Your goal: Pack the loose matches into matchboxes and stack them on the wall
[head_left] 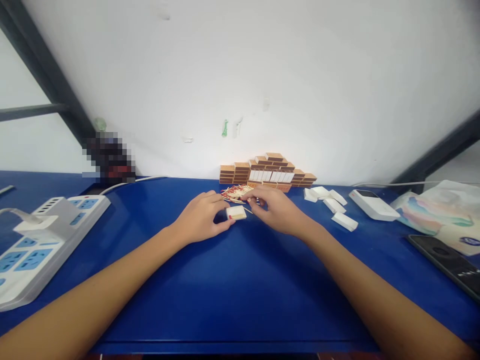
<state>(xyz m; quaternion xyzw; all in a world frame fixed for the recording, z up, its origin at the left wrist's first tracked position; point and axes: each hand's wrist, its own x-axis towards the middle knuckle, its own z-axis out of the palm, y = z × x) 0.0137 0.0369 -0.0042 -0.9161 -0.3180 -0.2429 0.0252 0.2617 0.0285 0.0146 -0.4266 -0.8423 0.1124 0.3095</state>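
Note:
My left hand (202, 216) holds a small white matchbox tray (236, 213) on the blue table, thumb and fingers at its left end. A few matches lie inside the tray. Just behind it is a loose pile of red-tipped matches (234, 193). My right hand (270, 207) reaches to the right side of this pile, its thumb and fingertips pinched together. What they grip, if anything, is too small to make out. One single match (248, 210) lies on the table between the tray and my right hand.
Brown matchboxes (234, 173) are stacked along the wall behind the pile. Several white trays (335, 205) lie to the right, near a white device (375, 205), a tissue pack (435, 212) and a phone (446, 262). A power strip (56, 260) occupies the left.

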